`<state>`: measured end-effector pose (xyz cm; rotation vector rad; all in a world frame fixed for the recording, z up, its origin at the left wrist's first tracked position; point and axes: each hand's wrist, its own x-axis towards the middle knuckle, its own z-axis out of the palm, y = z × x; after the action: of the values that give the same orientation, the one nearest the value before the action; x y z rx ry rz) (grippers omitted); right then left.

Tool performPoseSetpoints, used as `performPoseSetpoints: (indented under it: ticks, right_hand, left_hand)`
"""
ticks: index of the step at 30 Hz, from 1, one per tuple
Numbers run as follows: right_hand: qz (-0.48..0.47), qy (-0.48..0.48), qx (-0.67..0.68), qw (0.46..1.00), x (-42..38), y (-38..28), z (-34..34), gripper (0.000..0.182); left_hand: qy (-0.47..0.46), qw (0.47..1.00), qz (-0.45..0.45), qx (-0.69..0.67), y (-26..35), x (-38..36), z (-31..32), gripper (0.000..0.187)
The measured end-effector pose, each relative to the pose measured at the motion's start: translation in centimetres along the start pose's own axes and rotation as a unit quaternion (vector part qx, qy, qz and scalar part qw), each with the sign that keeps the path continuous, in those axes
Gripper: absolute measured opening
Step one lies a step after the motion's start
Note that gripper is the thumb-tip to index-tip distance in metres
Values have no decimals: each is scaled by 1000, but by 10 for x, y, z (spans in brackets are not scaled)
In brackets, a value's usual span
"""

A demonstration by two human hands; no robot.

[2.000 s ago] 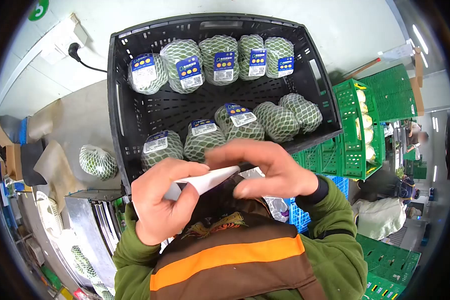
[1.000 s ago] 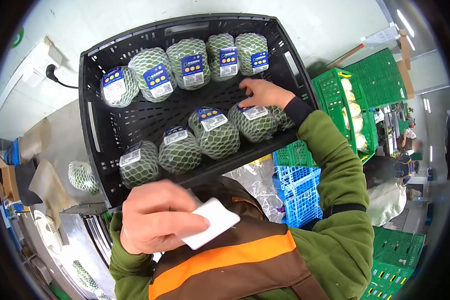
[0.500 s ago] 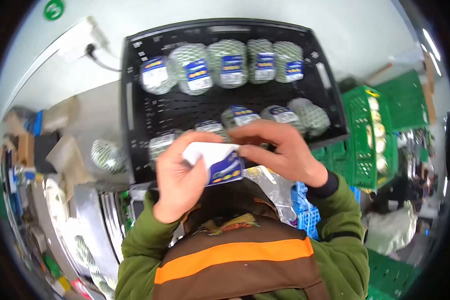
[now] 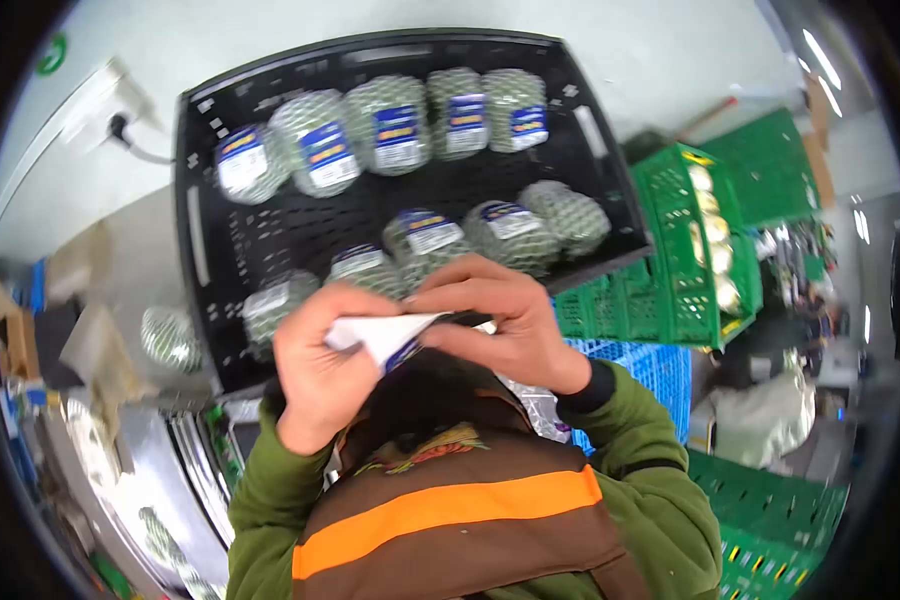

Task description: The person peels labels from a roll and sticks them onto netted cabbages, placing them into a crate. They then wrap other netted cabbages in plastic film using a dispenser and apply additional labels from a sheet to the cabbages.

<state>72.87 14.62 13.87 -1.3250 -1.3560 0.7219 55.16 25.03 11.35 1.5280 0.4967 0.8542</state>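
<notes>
Farthest left, beyond my left hand, I see a netted green item (image 4: 170,338) outside the black crate (image 4: 198,240). My left hand (image 4: 325,360) is closed, thumb against fingers, on a white-and-blue label (image 4: 375,335) at the crate's near edge. Ahead of that hand, five labelled netted items (image 4: 395,125) line the crate's far side; a nearer row of five starts just beside it. My right hand (image 4: 505,325) is partly curled, thumb and fingertips around the label's right end; I cannot tell whether they grip it. Right of this hand are blue crates (image 4: 655,375) and a green crate (image 4: 678,250) holding pale items.
</notes>
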Motion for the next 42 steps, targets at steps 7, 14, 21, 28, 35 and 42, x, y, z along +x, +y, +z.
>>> performPoseSetpoints:
  ticks: [7,14,21,28,35,42]
  right_hand:
    - [65,222,-82,969,25,-24,-89,15]
    - [393,-62,-47,916,88,78,-246,28]
    - [313,-234,-484,783,72,168,-233,44]
    - [195,-123,-691,685,41,142,-204,25]
    - [197,-113,27,974,4,-27,-29,48]
    - [72,-158,1,985,-37,-19,23,29]
  left_hand:
    - [8,992,44,118,5,11,-1,15]
    - [-4,955,226,194,17,16,-13,26]
    - [-51,971,202,118,16,-6,-22,25]
    - [-26,962,188,196,20,-39,-32,26]
    - [-40,971,192,138,26,-61,-26,27]
    - [53,989,-69,-120,2,-100,5,17]
